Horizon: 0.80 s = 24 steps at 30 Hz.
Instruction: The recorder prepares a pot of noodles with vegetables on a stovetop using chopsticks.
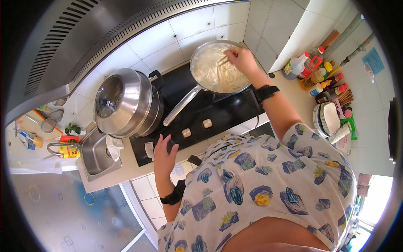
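Note:
My right hand (241, 60) is closed around a pair of chopsticks (223, 61) over a wide metal pan. Their tips reach into pale noodles (229, 75) lying in cloudy liquid. The pan (192, 67) stands on the black glass-topped gas stove (192, 108), its long metal handle (181, 107) pointing toward the front left. My left hand (165, 152) hovers near the stove's front edge with its fingers apart and nothing in it. A large stainless steel steamer pot (132, 104) with a domed, glass-centred lid stands on the stove's left side.
Left of the stove are a sink (96, 154), a white cloth (114, 146) and a yellow bottle (69, 150). Sauce and oil bottles (311, 75) and stacked plates (327, 118) line the right counter. A range hood (59, 41) hangs at upper left. Two stove knobs (197, 128) face me.

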Each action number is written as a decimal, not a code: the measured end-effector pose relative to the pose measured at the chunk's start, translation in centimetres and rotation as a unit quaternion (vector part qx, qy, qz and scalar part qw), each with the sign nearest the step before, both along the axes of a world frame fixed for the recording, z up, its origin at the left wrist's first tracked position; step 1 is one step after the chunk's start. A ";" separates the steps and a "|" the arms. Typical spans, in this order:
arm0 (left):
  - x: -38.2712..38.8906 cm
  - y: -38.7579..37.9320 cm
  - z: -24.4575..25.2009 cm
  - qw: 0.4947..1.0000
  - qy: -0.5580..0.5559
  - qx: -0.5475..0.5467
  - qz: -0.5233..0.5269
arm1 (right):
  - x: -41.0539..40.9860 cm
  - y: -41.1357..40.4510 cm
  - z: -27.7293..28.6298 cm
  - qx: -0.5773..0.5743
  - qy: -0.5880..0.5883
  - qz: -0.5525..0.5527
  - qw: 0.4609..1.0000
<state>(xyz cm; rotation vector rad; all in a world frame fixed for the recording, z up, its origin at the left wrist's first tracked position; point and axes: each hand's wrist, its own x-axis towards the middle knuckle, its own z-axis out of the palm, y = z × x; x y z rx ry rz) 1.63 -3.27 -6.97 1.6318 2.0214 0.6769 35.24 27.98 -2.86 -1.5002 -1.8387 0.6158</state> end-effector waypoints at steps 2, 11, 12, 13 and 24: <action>-0.3 0.1 0.3 1.000 -0.020 -0.001 0.004 | 0.4 1.3 0.1 0.058 0.071 -0.046 0.995; -0.1 0.7 0.4 0.999 -0.029 -0.021 0.007 | 5.3 3.5 0.4 -0.068 0.036 -0.082 0.994; -0.3 1.1 0.0 1.000 -0.009 -0.023 -0.010 | 5.5 3.2 -0.1 -0.024 0.044 -0.071 0.996; -0.2 1.5 -0.2 0.999 0.011 -0.025 -0.027 | 5.8 2.7 -0.4 0.020 0.051 -0.062 0.997; 1.4 4.5 -1.2 0.992 -0.002 -0.012 -0.128 | 6.0 -5.7 -1.3 0.018 0.139 -0.093 0.986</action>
